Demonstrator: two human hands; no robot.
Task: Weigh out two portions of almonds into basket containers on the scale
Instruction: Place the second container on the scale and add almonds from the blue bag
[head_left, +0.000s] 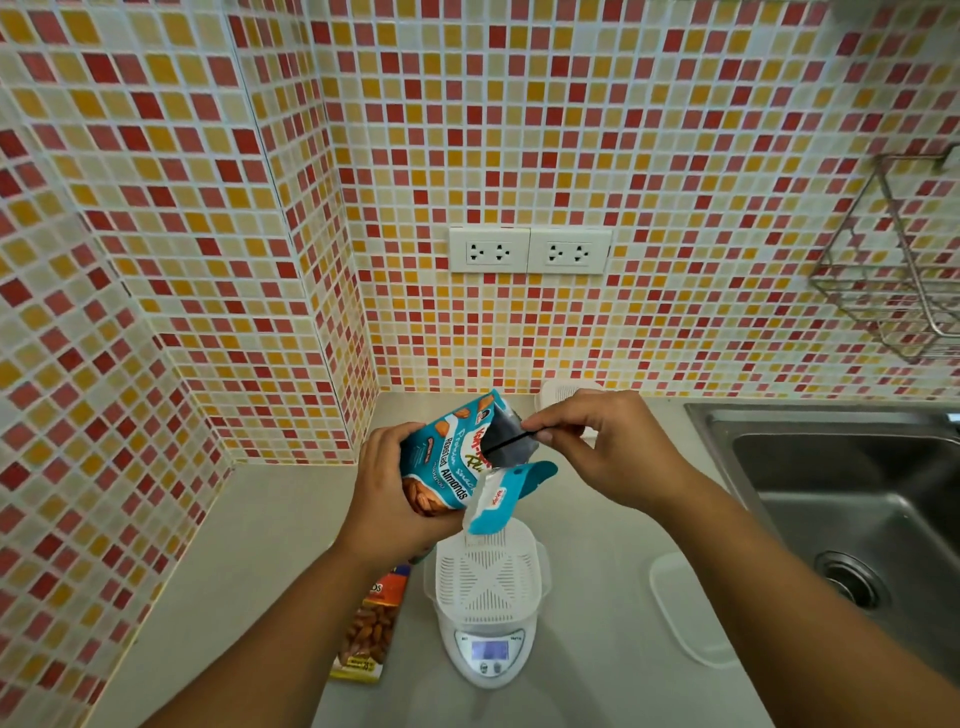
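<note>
Hands (395, 483) (602, 447) hold torn almond bag (447, 467) tilted above basket (488, 577).

Scale (489, 656) readout too small to read. 2nd almond bag (370, 631) partly hidden under left arm. Far basket (562, 391) mostly behind right hand (602, 451). Sink (852, 493), wire rack (893, 270) cut off at right edge.

Both forearms are bare to the frame's edge; left hand (387, 488) and right hand (605, 449) wear no gloves, rings or watch.
</note>
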